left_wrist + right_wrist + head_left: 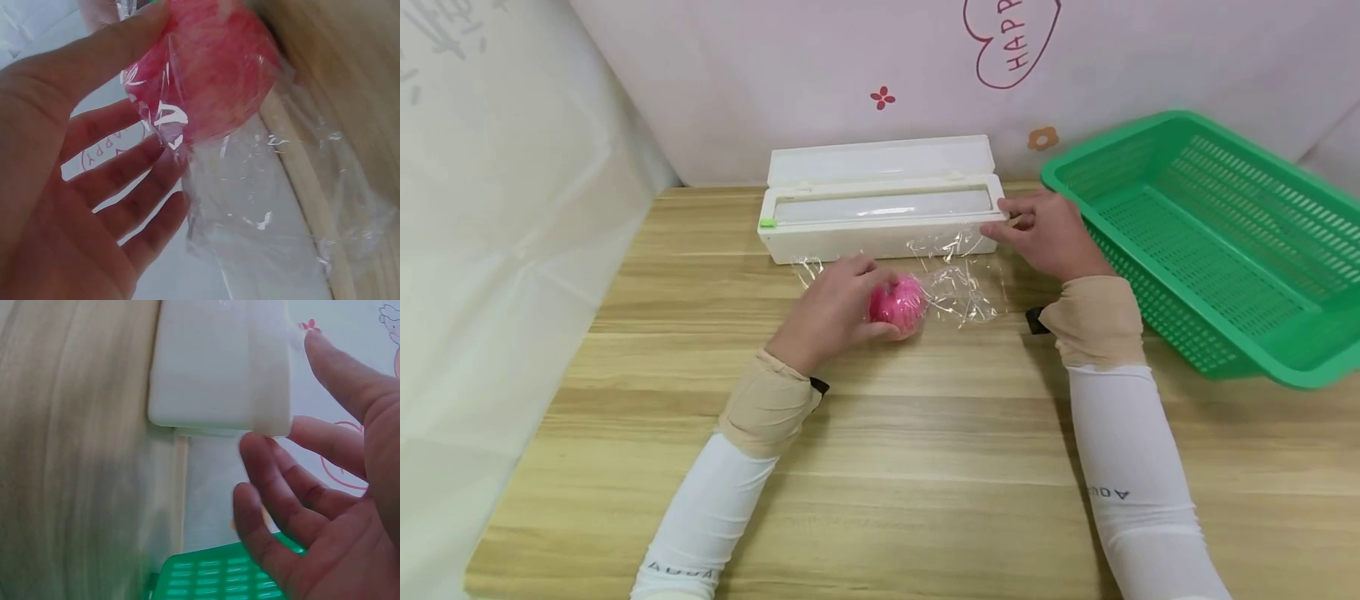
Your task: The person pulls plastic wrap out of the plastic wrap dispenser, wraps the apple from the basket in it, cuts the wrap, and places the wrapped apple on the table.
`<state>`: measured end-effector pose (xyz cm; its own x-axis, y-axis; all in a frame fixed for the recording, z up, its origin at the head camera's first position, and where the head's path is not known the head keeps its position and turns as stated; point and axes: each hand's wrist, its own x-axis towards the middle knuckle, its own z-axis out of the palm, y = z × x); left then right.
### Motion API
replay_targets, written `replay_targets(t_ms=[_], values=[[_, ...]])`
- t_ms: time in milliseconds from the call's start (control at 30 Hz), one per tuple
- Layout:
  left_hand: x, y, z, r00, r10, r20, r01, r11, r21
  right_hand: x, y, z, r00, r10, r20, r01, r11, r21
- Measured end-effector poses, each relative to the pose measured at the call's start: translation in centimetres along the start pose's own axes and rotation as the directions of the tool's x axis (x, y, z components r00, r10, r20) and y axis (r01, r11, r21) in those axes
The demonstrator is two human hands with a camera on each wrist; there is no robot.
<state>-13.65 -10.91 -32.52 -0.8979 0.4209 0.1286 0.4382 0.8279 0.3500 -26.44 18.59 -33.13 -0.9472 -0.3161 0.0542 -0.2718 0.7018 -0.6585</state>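
In the head view my left hand holds a pink-red apple on the table, thumb and fingers on either side of it. Clear cling film lies over the apple and spreads to its right. The left wrist view shows the thumb against the apple and crinkled film hanging off it. My right hand is at the right end of a white cling film dispenser, its fingertips at the end corner. In the right wrist view the thumb stands apart from the dispenser.
The dispenser's lid is raised, and a small green tab sits at its left front corner. A green plastic basket stands to the right, close to my right forearm. Behind the wooden table hangs a printed white backdrop.
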Motion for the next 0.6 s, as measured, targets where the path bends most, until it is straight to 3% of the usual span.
replay_targets(t_ms=[233, 333, 500, 600], values=[[-0.5, -0.1, -0.8, 0.995, -0.002, 0.101, 0.013, 0.994, -0.105, -0.3, -0.5, -0.5, 0.996, -0.011, 0.089, 0.013, 1.0, -0.025], [-0.6, -0.5, -1.1, 0.988, -0.006, 0.155, 0.026, 0.991, -0.128, -0.5, -0.8, -0.6, 0.994, -0.061, 0.092, 0.063, 0.998, -0.02], [-0.7, -0.9, -1.2, 0.974, -0.012, 0.225, 0.038, 0.993, -0.114, -0.6, -1.0, -0.8, 0.991, -0.095, 0.098, 0.096, 0.995, -0.006], [-0.6, -1.0, -1.1, 0.97, -0.035, 0.239, 0.06, 0.993, -0.097, -0.6, -1.2, -1.1, 0.99, -0.074, 0.117, 0.075, 0.997, 0.002]])
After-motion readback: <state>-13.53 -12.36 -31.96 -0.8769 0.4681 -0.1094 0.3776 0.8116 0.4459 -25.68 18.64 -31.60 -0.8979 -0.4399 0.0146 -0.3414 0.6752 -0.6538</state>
